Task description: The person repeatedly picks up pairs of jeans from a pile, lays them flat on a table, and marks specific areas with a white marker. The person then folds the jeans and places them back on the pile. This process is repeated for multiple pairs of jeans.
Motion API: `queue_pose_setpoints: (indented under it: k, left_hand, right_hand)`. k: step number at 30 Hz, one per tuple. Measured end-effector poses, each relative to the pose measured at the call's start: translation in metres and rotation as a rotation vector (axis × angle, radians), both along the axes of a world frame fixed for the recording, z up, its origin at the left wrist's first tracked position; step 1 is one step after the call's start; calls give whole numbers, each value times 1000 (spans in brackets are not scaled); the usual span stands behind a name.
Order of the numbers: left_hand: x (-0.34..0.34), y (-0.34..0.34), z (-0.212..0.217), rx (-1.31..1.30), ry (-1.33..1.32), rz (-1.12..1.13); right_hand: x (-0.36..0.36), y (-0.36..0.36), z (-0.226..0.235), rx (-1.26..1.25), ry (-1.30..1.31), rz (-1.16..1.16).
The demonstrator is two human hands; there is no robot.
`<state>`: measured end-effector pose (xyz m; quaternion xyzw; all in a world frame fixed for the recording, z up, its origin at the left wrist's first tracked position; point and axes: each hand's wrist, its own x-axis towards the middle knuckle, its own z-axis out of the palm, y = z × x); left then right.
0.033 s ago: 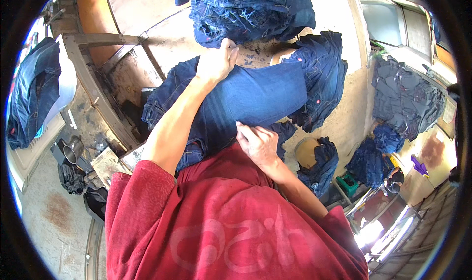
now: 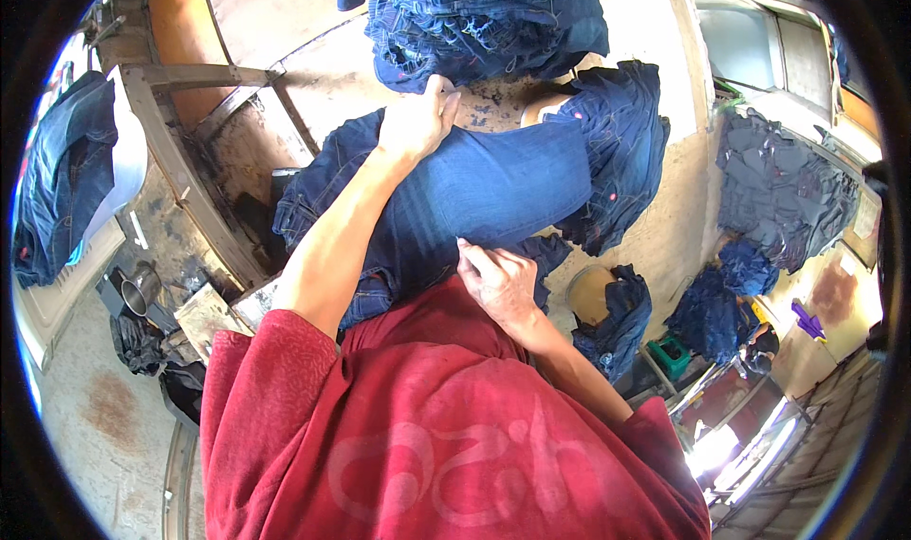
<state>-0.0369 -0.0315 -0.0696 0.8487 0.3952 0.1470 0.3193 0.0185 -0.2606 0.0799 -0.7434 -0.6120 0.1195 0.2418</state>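
A pair of blue jeans (image 2: 503, 184) lies across in front of me, one leg spread flat with a faded middle. My left hand (image 2: 418, 127) is closed on the far edge of that leg, thumb uppermost. At the near edge, my right hand (image 2: 498, 279) has its fingers curled in and pinches the denim by my lap. Bunched dark denim (image 2: 622, 156) gathers at the right end of the leg. Beyond the left hand rises a stack of folded jeans (image 2: 489, 23) with frayed patches.
A wooden frame (image 2: 204, 77) stands at the left, near a metal cup (image 2: 142, 288). Draped jeans (image 2: 62, 179) hang at the far left. To the right are a round stool (image 2: 590, 295) partly under denim, dark grey garments (image 2: 783, 184) and a green plastic container (image 2: 670, 357).
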Motion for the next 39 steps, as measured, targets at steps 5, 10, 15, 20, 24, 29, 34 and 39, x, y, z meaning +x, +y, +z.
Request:
queue_pose_setpoints:
  k: [5, 10, 15, 20, 24, 29, 34, 39]
  left_hand:
    - [0, 0, -5, -55, 10, 14]
    - [0, -2, -8, -51, -34, 51]
    - [0, -2, -8, -41, -24, 52]
    - [-1, -4, -7, -45, -53, 50]
    - [-1, -4, -10, 27, -53, 41]
    - [1, -4, -8, -52, -1, 52]
    - [0, -3, -7, -76, 20, 43]
    - [-1, -6, -11, -69, -23, 53]
  right_hand:
    - [0, 11, -14, -67, 101, -45]
    - [2, 8, -8, -93, 15, -1]
    - [3, 11, -9, -9, 52, -54]
    - [1, 12, -10, -82, 1, -22]
    - [2, 9, -7, -53, 33, -61]
    - [4, 12, -9, -103, 9, -27]
    - [4, 10, -10, -44, 21, -65]
    - [4, 10, -4, -155, -26, -9]
